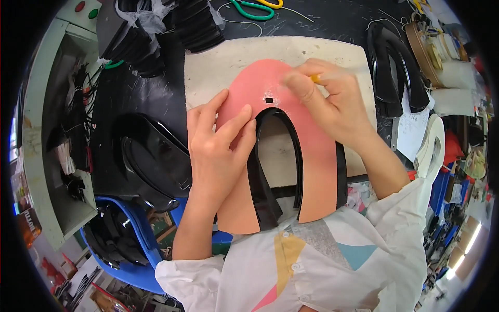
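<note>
A pink-to-orange U-shaped template (318, 171) lies over black glossy U-shaped pieces (340, 174), whose edges show beneath it. Near the top of its curve is a small square hole (268, 100), black inside, with pale scuffs around it. My left hand (218, 130) rests on the left side of the template, fingers spread and pressing down. Closed in a pinch, my right hand (330, 99) grips a slim pen-like tool (315, 78) with a yellow part, above the right of the curve. Motion blurs the tool's ends, and its exact kind is unclear.
Under the work lies a cream board (208, 62) on a black table. Green-handled scissors (252, 10) and stacked black pieces (192, 26) are at the back. More black curved pieces lie left (150, 156) and right (397, 67). A blue chair (140, 249) stands lower left.
</note>
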`<control>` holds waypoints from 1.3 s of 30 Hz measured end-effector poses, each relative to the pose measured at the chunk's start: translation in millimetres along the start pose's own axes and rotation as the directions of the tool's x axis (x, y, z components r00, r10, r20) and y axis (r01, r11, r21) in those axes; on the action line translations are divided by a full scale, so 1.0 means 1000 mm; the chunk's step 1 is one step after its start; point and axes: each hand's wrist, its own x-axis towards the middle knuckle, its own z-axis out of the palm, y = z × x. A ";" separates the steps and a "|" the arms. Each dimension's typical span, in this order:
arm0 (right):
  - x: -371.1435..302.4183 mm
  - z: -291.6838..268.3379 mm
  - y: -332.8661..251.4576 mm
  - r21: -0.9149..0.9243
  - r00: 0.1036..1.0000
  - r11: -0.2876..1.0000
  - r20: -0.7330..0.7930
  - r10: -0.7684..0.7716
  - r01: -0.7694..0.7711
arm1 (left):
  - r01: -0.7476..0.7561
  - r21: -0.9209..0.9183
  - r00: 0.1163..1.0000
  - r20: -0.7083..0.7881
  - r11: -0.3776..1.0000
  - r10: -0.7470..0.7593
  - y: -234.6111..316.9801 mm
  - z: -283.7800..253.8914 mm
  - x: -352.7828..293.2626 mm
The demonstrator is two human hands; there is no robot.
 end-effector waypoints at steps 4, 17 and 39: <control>-0.002 0.009 -0.003 0.145 0.989 0.980 0.081 0.127 -0.138 | -0.002 0.011 1.000 0.000 1.000 0.002 0.001 0.000 -0.001; 0.004 0.013 0.002 0.056 0.979 0.977 -0.005 0.204 -0.204 | 0.083 -0.023 0.996 0.026 0.996 -0.082 0.004 -0.003 0.001; -0.012 -0.105 0.066 0.822 0.787 0.498 -0.102 0.608 -0.278 | 0.646 0.311 0.763 -0.233 0.697 -0.603 -0.217 -0.151 -0.101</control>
